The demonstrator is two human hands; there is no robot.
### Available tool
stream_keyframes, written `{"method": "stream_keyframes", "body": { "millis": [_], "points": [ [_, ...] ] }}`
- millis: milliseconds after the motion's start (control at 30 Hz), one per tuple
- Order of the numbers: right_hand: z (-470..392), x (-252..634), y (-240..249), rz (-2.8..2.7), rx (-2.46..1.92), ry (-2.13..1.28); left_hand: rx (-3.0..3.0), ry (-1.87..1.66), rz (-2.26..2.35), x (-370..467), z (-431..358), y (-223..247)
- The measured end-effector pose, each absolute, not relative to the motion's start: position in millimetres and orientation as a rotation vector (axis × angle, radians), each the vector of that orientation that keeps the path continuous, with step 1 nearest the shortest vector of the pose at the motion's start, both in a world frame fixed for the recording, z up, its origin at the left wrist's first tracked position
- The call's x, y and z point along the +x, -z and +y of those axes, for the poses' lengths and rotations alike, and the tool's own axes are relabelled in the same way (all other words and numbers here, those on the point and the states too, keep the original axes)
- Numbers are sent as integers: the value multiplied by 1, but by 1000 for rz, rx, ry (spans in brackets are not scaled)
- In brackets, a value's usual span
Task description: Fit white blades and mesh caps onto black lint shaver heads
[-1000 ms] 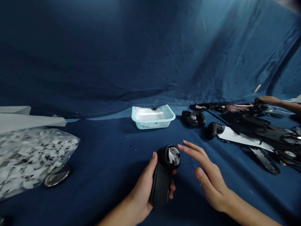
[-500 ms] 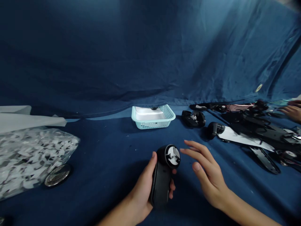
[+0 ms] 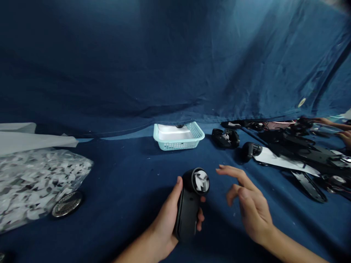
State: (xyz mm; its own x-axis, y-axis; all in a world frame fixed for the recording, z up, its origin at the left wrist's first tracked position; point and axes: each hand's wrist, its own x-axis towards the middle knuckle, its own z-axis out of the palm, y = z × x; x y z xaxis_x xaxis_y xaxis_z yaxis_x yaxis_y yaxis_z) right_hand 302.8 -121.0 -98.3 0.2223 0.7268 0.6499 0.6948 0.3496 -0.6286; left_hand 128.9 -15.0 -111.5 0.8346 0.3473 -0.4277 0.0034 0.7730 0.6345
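Observation:
My left hand [image 3: 168,215] is wrapped round the dark body of a black handheld fan [image 3: 189,215], held upright and slightly tilted. The fan's round head faces right and shows white blades [image 3: 201,181], somewhat smeared by motion. To the right of the head, apart from it, my right hand [image 3: 251,202] is empty. Its index finger points toward the fan while the other fingers are partly curled, some of them blurred. A round metal mesh cover [image 3: 67,204] lies on the blue cloth at the left, beside a clear bag [image 3: 41,186] of small white and grey pieces.
A pale blue basket [image 3: 178,145] with white lining stands at the back. Right of it lie a black open housing [image 3: 226,138], a black part with a white strip [image 3: 285,160] and several dark parts. Another person's hand [image 3: 345,137] shows at the far right. A blue curtain [image 3: 175,62] hangs behind.
My right hand has drawn back a little to the right, its lower fingers curling. The white blades look turned. At the far right, the other person's hands have moved, near a clear item.

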Motion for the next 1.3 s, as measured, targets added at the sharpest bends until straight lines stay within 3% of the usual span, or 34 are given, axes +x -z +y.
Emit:
{"method": "stream_keyframes", "body": {
  "millis": [1300],
  "points": [
    [-122, 304, 98, -1540, -1426, -21, 677, -185, 541, 130, -14, 112]
  ]
}}
